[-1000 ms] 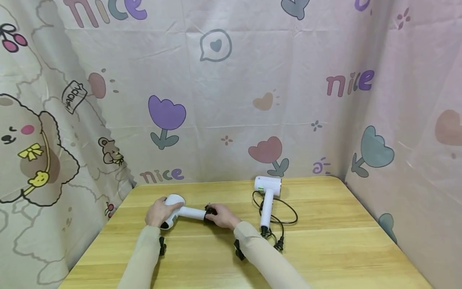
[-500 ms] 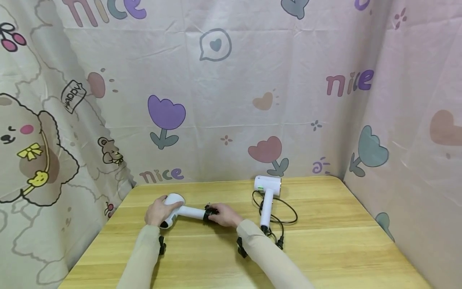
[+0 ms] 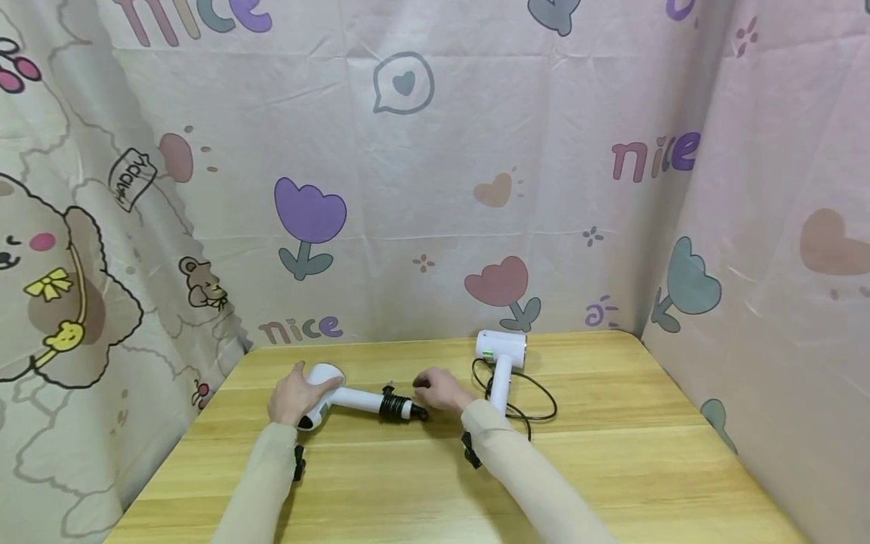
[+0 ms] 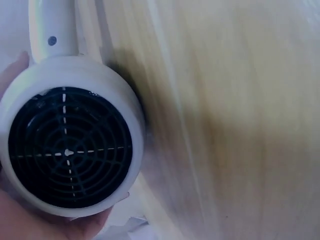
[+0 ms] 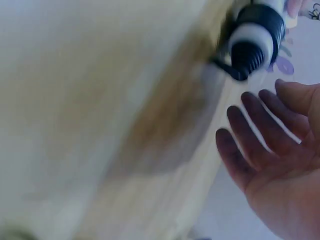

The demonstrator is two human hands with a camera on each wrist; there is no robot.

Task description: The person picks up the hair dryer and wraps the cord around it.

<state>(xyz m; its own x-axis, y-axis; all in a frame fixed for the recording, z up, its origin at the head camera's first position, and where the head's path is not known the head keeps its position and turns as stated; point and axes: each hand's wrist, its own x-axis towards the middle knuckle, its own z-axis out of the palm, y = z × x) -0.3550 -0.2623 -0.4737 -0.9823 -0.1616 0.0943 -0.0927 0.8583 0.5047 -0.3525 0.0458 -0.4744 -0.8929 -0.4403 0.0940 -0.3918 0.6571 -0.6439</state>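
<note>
Wood tbl (image 3: 381, 483), held dryer (image 3: 356, 399), full grille (image 4: 95, 172) L-wrist cam only

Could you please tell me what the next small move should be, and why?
I would probably reach the right grip toward the right-hand hair dryer: its loose cord lies in loops. The left grip holds the other hair dryer, whose wound cord circles the handle, while the right grip holds nothing.
</note>
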